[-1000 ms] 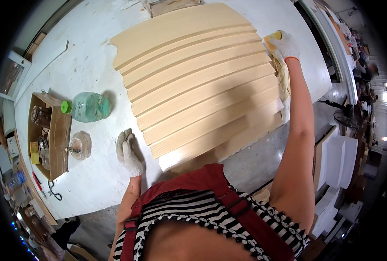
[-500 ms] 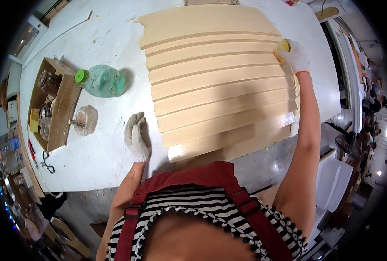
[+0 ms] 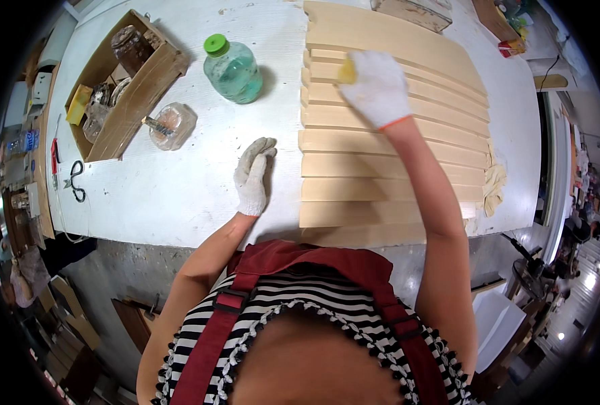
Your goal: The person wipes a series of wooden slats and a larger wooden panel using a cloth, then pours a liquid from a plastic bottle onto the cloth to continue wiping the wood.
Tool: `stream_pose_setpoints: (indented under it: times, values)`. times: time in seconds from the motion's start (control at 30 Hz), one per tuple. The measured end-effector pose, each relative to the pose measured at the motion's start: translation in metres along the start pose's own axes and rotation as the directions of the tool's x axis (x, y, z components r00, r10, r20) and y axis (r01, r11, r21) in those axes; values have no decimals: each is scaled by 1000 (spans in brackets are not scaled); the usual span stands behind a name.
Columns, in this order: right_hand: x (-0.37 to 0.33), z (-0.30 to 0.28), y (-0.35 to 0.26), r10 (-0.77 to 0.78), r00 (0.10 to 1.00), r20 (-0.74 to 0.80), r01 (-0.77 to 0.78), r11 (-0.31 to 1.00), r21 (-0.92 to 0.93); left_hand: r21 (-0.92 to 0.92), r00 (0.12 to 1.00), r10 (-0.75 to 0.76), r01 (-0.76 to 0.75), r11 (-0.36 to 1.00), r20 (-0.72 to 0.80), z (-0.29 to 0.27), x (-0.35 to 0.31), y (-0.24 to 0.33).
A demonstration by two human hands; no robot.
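Several pale wooden boards [image 3: 374,169] lie across the white table in a stepped, overlapping row. My right hand [image 3: 381,88], in a white knitted glove with an orange cuff edge, is on the upper boards near their left ends. It grips a yellow sponge [image 3: 347,70] against the wood; the glove covers most of it. To the left of the boards, my gloved left hand [image 3: 252,177] rests on its side on the table. Its fingers are extended, lightly bent, with nothing in them, and the fingertips look soiled.
A green-capped bottle [image 3: 234,71] of greenish liquid stands beyond my left hand. Beside it are a clear plastic container [image 3: 174,126] with a brush in it and a cardboard box [image 3: 141,91] of jars. Scissors [image 3: 77,181] lie far left; a crumpled cloth [image 3: 494,189] is at the boards' right ends.
My right hand has swept the sponge leftward along the boards, from their right ends to near their left ends. The whole view has shifted; my left hand stays resting on the table.
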State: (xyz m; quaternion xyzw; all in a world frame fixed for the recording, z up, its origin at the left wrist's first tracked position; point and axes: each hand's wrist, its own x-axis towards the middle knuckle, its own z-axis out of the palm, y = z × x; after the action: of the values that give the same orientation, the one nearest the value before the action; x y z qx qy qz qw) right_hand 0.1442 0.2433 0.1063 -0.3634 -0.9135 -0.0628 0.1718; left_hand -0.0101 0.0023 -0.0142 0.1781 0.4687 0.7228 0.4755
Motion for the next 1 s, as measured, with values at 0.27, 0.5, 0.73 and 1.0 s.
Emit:
stream_pose_setpoints:
  times: [0.27, 0.5, 0.73, 1.0]
  values:
    - [43, 3, -94, -74, 994, 80, 53, 969, 242, -33, 999, -46, 46, 998, -19, 0, -2, 9]
    - [19, -49, 32, 270, 962, 40, -271, 962, 32, -100, 998, -64, 61, 993, -24, 1, 0, 10]
    - [40, -12, -16, 65, 998, -17, -65, 998, 8, -43, 998, -64, 63, 997, -25, 0, -1, 10]
    - [68, 10, -37, 84, 958, 275, -64, 995, -81, 11, 999, -30, 30, 999, -15, 3, -3, 11]
